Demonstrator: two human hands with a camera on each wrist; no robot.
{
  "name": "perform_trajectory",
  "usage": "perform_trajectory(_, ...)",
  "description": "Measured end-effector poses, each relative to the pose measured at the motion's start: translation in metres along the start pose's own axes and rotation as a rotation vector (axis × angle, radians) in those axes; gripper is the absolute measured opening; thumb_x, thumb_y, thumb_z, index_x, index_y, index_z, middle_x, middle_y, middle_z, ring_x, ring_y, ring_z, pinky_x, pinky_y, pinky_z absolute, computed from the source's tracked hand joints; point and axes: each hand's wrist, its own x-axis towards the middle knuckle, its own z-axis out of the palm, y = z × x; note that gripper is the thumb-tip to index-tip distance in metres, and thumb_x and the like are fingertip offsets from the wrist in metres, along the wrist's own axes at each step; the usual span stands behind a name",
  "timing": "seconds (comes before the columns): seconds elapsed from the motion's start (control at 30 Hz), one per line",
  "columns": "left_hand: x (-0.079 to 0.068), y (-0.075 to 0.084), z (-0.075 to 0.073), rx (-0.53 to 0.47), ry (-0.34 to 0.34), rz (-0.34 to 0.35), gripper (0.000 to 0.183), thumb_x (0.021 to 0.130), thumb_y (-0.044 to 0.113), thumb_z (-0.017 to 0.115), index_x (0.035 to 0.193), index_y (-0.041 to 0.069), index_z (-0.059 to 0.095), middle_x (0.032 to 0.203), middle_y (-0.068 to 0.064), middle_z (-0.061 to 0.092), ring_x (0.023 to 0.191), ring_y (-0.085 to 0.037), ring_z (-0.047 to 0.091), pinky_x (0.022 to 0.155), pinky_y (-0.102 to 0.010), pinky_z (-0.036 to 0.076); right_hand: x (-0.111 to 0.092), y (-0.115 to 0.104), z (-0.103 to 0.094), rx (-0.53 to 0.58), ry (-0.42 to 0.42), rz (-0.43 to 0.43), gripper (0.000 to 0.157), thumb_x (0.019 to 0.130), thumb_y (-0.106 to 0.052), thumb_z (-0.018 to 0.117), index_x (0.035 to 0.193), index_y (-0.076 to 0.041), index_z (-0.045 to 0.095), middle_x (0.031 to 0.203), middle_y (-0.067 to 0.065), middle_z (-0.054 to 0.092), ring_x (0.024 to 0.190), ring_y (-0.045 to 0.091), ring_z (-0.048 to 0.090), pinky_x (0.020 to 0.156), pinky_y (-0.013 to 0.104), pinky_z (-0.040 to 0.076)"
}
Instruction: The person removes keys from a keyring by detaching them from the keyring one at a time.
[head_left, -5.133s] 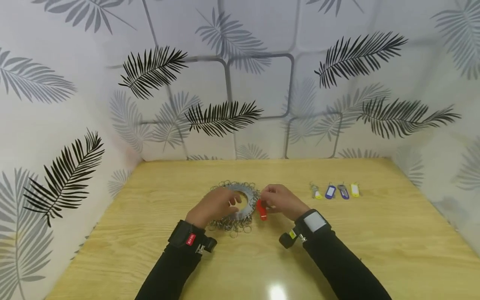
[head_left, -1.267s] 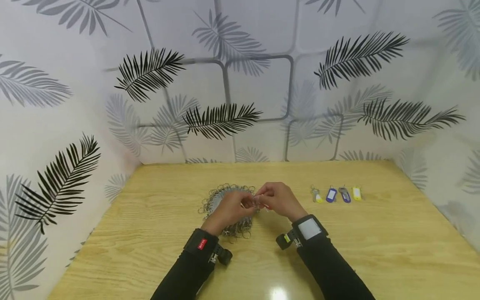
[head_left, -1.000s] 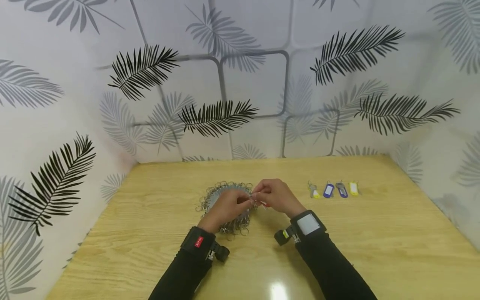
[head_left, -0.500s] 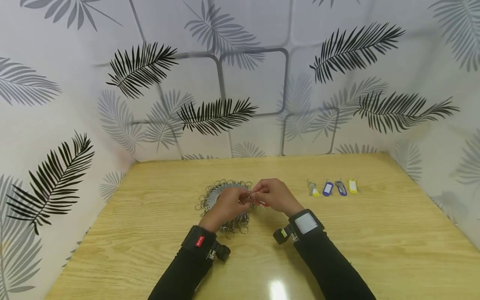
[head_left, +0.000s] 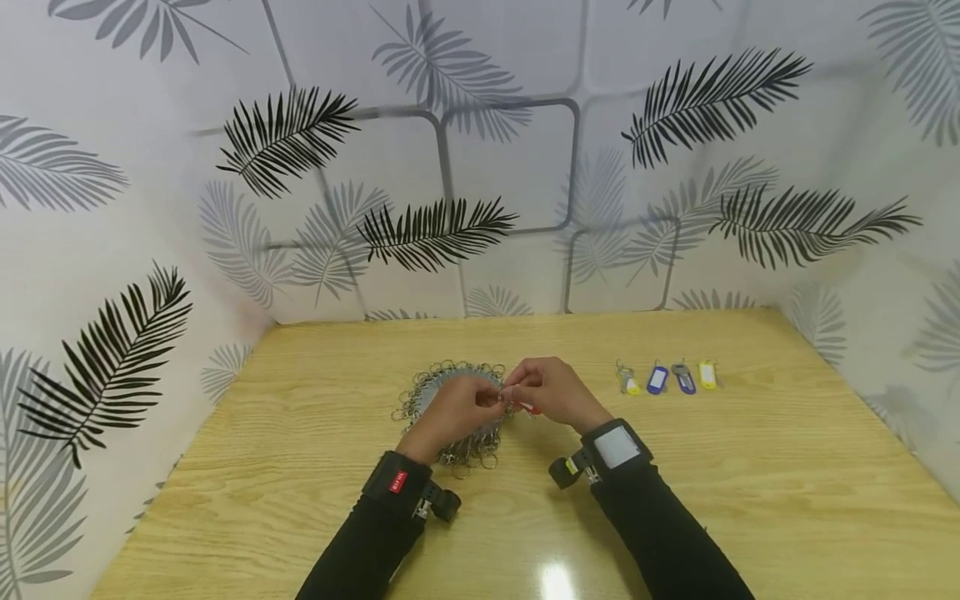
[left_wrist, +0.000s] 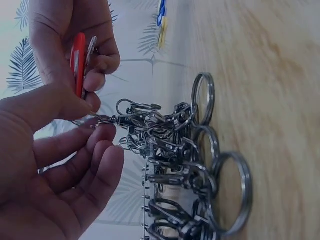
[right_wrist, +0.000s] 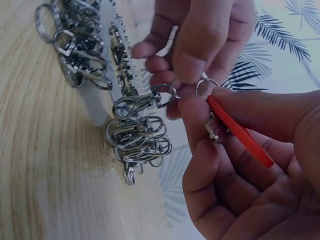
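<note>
My left hand (head_left: 456,410) reaches over a grey ring-shaped disc (head_left: 429,392) fringed with metal snap hooks and split rings. At the disc's right edge, its thumb and fingers pinch a split ring (right_wrist: 173,90) joined to one snap hook (right_wrist: 142,103). Directly opposite, my right hand (head_left: 553,393) grips a red key tag (right_wrist: 241,131), with a metal key (left_wrist: 90,56) beside it. The tag's small wire ring (right_wrist: 202,86) sits between the fingertips of both hands, which almost meet. Fingers partly hide where the rings come together.
Several key tags lie in a row at the right: a yellow tag with a key (head_left: 628,381), a blue tag (head_left: 657,380), another blue tag with a key (head_left: 683,379) and a yellow tag (head_left: 707,375). All rest on the wooden table (head_left: 300,467), before a leaf-patterned backdrop (head_left: 517,275).
About five seconds ago the left hand hovered over the disc and the red key tag hung beside it. Both hands have since met at the disc's right edge; lately only the fingers shift slightly.
</note>
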Motion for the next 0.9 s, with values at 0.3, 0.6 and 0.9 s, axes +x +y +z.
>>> perform_trajectory(0.3, -0.0008, 0.0039, -0.0002, -0.001, -0.016, 0.007, 0.017, 0.097, 0.021, 0.060, 0.103, 0.013, 0.073, 0.092, 0.004, 0.067, 0.084, -0.011, 0.062, 0.074, -0.030, 0.051, 0.0001, 0.0001, -0.0009, -0.025, 0.039, 0.023, 0.004, 0.091, -0.015, 0.067, 0.092, -0.013, 0.070, 0.079, 0.002, 0.072, 0.073, 0.027, 0.066, 0.057, 0.031, 0.047)
perform_trajectory(0.6, -0.0022, 0.0027, 0.0003, -0.001, -0.016, -0.012, 0.016, 0.095, 0.016, 0.059, 0.090, 0.008, 0.072, 0.080, 0.003, 0.062, 0.071, -0.010, 0.057, 0.067, -0.028, 0.048, 0.0009, 0.0006, 0.0009, -0.010, 0.009, 0.016, 0.004, 0.091, -0.016, 0.068, 0.092, -0.013, 0.070, 0.079, 0.003, 0.071, 0.075, 0.031, 0.066, 0.060, 0.034, 0.050)
perform_trajectory(0.9, -0.0015, 0.0027, -0.0005, 0.014, -0.040, 0.037, 0.016, 0.096, 0.017, 0.057, 0.101, 0.011, 0.072, 0.083, 0.002, 0.065, 0.072, -0.013, 0.060, 0.064, -0.029, 0.049, 0.0011, 0.0001, 0.0027, -0.018, 0.011, -0.002, 0.003, 0.091, -0.013, 0.068, 0.092, -0.011, 0.070, 0.079, 0.001, 0.071, 0.073, 0.024, 0.066, 0.060, 0.031, 0.050)
